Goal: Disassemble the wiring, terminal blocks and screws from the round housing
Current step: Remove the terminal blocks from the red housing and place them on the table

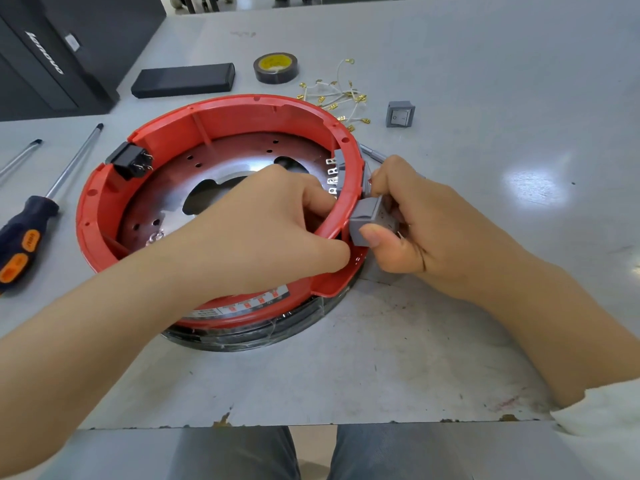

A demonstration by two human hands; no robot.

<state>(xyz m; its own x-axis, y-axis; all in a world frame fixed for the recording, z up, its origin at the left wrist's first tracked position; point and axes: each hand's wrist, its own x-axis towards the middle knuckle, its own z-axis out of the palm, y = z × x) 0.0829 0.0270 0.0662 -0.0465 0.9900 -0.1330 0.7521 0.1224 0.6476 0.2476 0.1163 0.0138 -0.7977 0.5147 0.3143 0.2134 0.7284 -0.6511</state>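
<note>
While the red round housing (221,126) lies flat on the grey tabletop (450,323), it is steadied by the left hand (277,220), whose fingers are curled over the rim, apparently so that the wall stays put. Just outside that rim, a grey switch block (367,220) is pinched by the right hand (426,223), thumb on its near face, seemingly to work it out of its slot. Beyond this grip, more grey blocks with metal tabs (337,174) are seen seated in the wall. Farther off, a freed switch (400,114) and loose white wires (337,98) have been laid aside.
</note>
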